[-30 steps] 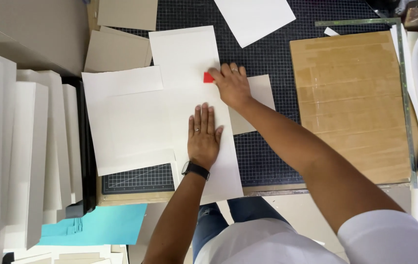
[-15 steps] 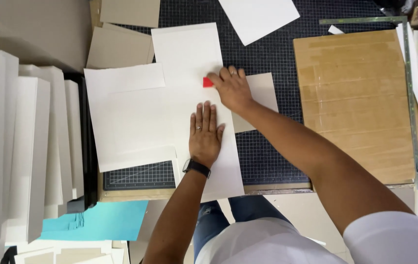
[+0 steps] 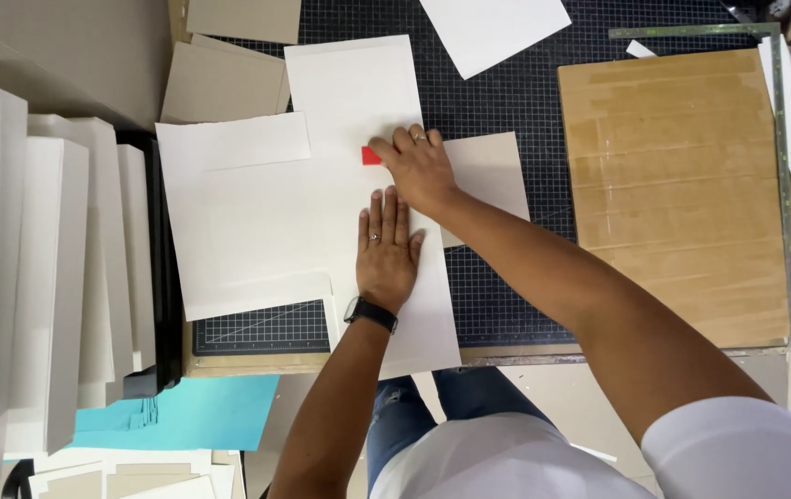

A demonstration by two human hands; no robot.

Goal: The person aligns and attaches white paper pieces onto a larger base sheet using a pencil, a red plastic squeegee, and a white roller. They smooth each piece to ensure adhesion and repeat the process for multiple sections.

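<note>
Head view: the left hand (image 3: 386, 248) lies flat, fingers spread, pinning the white paper sheet (image 3: 257, 231) on the desk's cutting mat (image 3: 506, 102). The right hand (image 3: 419, 166), fingers curled, presses a small red tool (image 3: 371, 155). The paper looks light, floppy and crease-prone, best held by flat palms

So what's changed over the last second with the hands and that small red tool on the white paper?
Hardly anything. The right hand seems to have slid the small red tool very slightly toward the person along the large white paper sheet. The left hand stays flat on that sheet, and the brown cardboard panel has not moved.
</note>
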